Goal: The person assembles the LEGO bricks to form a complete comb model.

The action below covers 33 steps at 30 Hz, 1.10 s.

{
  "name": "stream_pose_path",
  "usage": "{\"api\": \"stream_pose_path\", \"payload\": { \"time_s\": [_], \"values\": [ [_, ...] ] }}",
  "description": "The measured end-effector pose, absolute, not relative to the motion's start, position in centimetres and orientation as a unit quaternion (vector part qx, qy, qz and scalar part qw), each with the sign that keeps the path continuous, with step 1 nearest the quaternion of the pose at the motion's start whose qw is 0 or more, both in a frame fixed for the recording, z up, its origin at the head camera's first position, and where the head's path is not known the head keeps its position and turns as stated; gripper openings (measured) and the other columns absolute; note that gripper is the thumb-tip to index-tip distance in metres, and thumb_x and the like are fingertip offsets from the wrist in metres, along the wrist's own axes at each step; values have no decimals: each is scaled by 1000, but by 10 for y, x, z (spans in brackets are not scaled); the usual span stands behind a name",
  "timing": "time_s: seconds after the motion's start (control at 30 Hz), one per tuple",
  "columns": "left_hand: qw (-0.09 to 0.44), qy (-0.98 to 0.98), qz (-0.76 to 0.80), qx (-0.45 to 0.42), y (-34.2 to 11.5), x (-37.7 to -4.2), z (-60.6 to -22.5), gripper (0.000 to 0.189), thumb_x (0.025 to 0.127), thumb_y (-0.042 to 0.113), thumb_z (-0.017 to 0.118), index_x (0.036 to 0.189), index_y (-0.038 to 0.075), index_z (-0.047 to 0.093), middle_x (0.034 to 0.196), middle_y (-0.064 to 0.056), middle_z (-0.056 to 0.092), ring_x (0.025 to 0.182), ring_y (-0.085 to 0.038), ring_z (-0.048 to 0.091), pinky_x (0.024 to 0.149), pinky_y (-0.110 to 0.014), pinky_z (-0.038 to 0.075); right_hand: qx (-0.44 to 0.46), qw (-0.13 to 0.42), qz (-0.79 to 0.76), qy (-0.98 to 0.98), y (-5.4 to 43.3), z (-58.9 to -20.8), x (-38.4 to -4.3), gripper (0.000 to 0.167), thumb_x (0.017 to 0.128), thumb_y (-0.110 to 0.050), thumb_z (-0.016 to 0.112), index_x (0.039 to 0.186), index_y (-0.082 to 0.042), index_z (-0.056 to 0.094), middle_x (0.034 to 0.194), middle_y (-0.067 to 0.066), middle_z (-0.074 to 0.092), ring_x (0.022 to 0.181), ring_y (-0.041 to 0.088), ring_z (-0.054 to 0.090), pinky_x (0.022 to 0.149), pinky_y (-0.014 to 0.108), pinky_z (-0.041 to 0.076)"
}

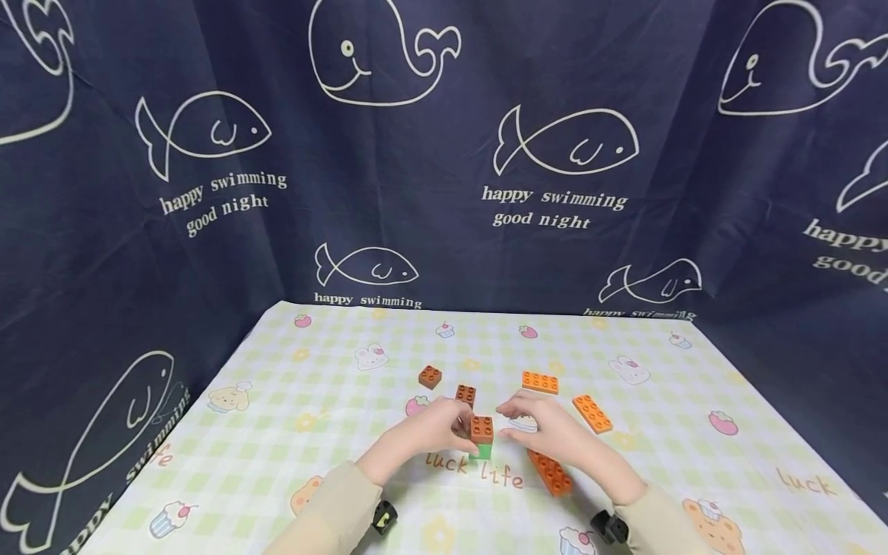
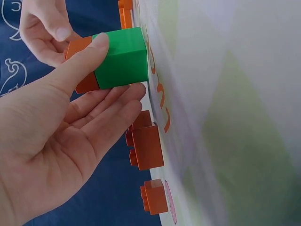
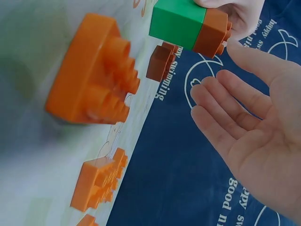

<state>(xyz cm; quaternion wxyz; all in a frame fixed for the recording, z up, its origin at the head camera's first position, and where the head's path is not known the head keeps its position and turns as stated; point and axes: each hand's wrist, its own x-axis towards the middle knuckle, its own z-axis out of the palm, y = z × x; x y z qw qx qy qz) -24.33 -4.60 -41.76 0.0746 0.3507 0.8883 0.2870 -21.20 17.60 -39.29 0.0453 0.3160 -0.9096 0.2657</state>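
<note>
In the head view a small stack stands at the front middle of the table: a brown toy brick (image 1: 482, 429) with studs on top of a green block (image 1: 483, 451). My left hand (image 1: 435, 426) holds the stack from the left. The left wrist view shows its thumb on the green block (image 2: 123, 57), with the other fingers along the opposite side. My right hand (image 1: 548, 425) is just right of the stack, its fingers extended and apart from one another; the right wrist view shows its palm (image 3: 263, 146) with nothing in it.
Two small brown bricks (image 1: 430, 377) (image 1: 465, 395) lie behind the left hand. Right of centre are orange bricks (image 1: 539, 381) (image 1: 593, 414), and a darker orange brick (image 1: 551, 472) lies below the right hand. A checked cloth (image 1: 333, 455) covers the table; a dark blue curtain (image 1: 444, 154) hangs behind.
</note>
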Motion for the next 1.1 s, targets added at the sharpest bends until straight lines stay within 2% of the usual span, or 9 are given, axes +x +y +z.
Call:
{"api": "stream_pose_path", "payload": {
  "time_s": [0.17,0.37,0.73,0.9,1.1],
  "values": [
    [74,889,288,347,-47,-245,-421,29,74,28,79,90,9,63,82,5,64,70,3,56,66,-10,49,319,76,258,-909,180,-395,-212,23,84,-19,70,104,-10,67,96,2,65,87,15,63,78,31,55],
    [76,889,288,346,-49,-246,-423,31,75,28,79,93,9,63,85,5,64,72,1,56,67,-12,49,308,93,254,-912,185,-396,-210,26,83,-22,71,105,-9,68,96,2,67,87,15,64,76,31,56],
    [102,882,320,332,-48,-245,-422,30,77,19,78,99,6,62,90,2,64,78,-1,61,71,-11,51,261,75,254,-929,193,-396,-206,23,82,-18,71,102,-6,69,94,4,69,84,17,63,75,31,55],
    [90,887,309,332,-46,-246,-422,30,77,20,78,99,6,63,93,0,66,80,-3,62,72,-12,51,251,63,255,-932,199,-397,-206,20,83,-14,70,100,-4,68,92,5,68,82,17,62,73,34,55],
    [67,896,283,335,-45,-246,-423,33,77,24,77,101,6,64,94,0,66,82,-5,61,74,-13,50,230,48,254,-938,204,-399,-203,18,82,-16,70,97,-6,68,92,2,68,82,17,62,74,36,55]
  ]
}}
